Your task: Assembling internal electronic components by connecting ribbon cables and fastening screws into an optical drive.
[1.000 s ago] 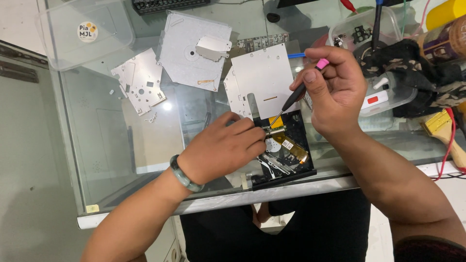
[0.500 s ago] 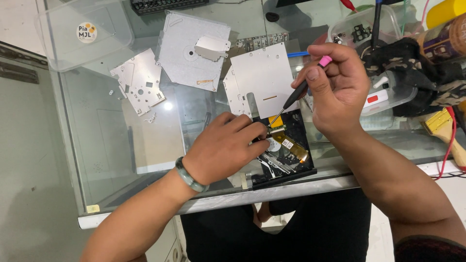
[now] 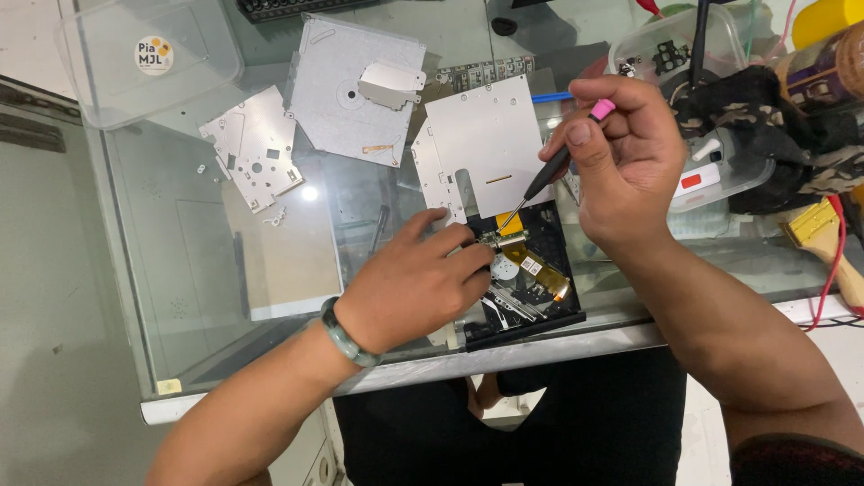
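On a glass table (image 3: 270, 270), an opened drive chassis (image 3: 531, 279) lies at the near edge — the left hand (image 3: 414, 288) at its 9 o'clock, the right hand (image 3: 625, 162) at 1 o'clock with a screwdriver (image 3: 549, 175). Metal cover plates (image 3: 351, 90) lie at 11 o'clock; a lidded container (image 3: 148, 58) farther at 10 o'clock; a brush (image 3: 823, 234) at 3 o'clock.
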